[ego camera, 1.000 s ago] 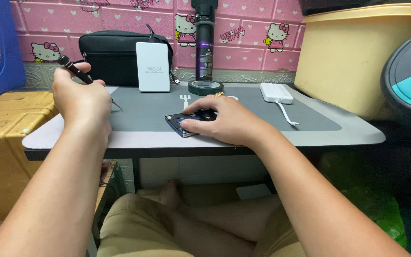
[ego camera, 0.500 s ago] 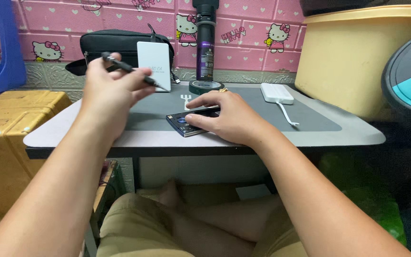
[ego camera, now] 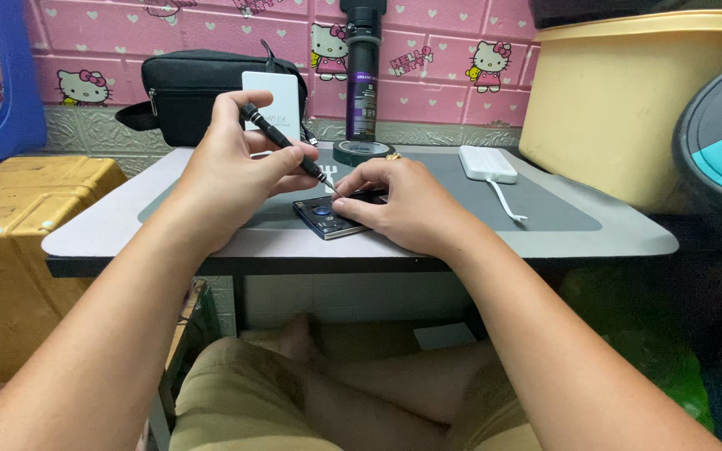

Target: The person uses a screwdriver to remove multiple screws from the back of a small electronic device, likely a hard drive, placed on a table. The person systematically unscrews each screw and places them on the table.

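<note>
My left hand [ego camera: 231, 171] grips a thin black screwdriver [ego camera: 287, 147], its tip angled down toward a small dark phone-like device [ego camera: 326, 217] lying flat on the grey mat [ego camera: 545, 209]. My right hand [ego camera: 399, 205] rests on the device and pins it to the mat, fingers covering its right part. The screwdriver's tip sits just above the device, beside my right fingertips.
On the small table stand a black pouch [ego camera: 185, 92], a white box [ego camera: 272, 104], a roll of black tape [ego camera: 363, 151], a tall black cylinder [ego camera: 363, 71] and a white power bank with cable [ego camera: 488, 164]. A yellow case [ego camera: 18, 225] sits left, a yellow tub [ego camera: 620, 108] right.
My left hand carried the screwdriver from the far left of the table to the device, tip now pointing down at it. My right hand stayed on the device.
</note>
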